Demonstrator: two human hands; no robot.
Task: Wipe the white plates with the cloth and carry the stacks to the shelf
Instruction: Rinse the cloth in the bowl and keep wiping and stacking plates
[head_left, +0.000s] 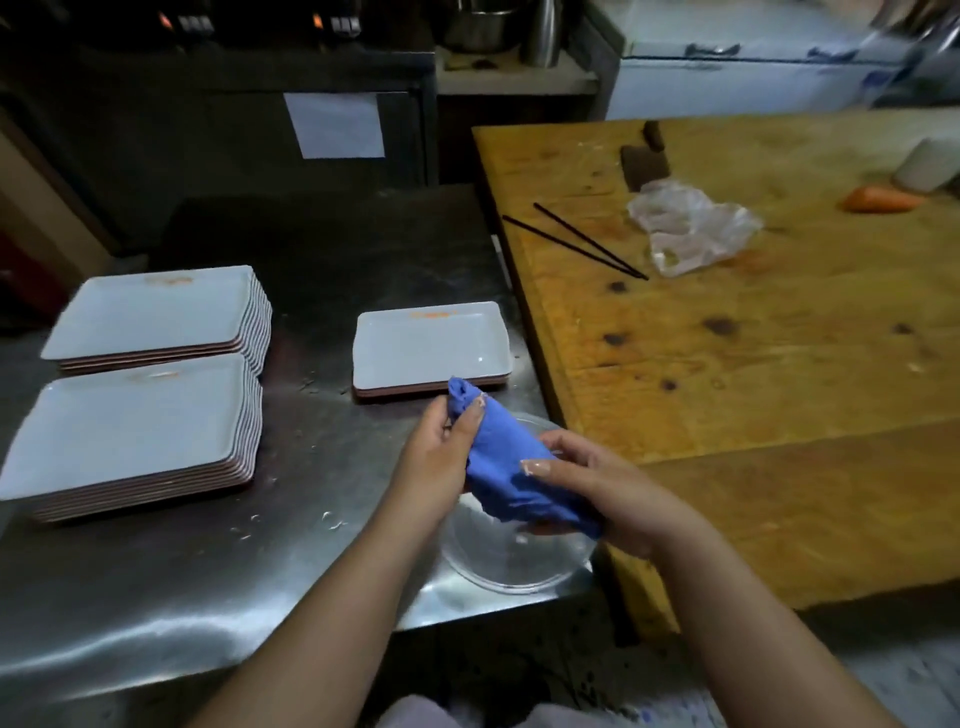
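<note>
A bunched blue cloth (511, 467) is held between both hands above the steel counter (182, 587). My left hand (439, 457) grips its upper end, thumb over the fabric. My right hand (613, 493) grips its lower end from the right. Two tall stacks of white rectangular plates stand at the left: a far stack (156, 312) and a near stack (130, 431). A short stack of white plates (428, 345) lies just beyond the cloth, near the counter's right edge.
A clear glass round dish (511, 558) sits on the counter under my hands. To the right stands a wooden table (753, 364) with black chopsticks (582, 241), a crumpled plastic bag (691, 228), a cleaver (644, 161) and a carrot (878, 200). Dark cabinets line the back.
</note>
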